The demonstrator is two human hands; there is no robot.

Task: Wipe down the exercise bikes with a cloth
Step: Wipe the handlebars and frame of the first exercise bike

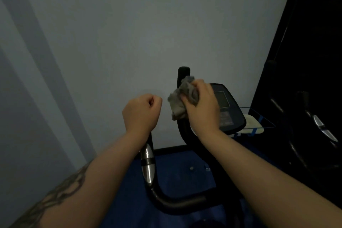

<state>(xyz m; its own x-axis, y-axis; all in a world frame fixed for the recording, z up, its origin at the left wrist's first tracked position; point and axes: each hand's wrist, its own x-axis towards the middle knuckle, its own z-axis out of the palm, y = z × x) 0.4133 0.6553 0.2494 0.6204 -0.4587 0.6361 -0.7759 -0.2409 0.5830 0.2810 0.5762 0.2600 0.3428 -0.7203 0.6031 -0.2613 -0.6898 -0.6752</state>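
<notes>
Head view: my right hand (201, 105) is gripping the cloth (182, 98) bunched vs the bike's upright handlebar (183, 72) for scrubbing; left hand (141, 111) is hovering clenched, grip holding nothing.

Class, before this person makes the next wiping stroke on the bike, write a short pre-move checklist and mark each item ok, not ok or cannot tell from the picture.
1. Cloth held firmly: the right hand grips the bunched grey cloth. Ok.
2. Cloth on the bike: it sits against the upright handlebar post. Ok.
3. Left hand free to steady the bike: fingers curled, holding nothing. Ok.
4. Console wiped already: cannot tell.
5. Cloth damp or clean enough: cannot tell in this dim light.
6. Left handlebar reachable: it lies just below the left wrist. Ok.
</notes>
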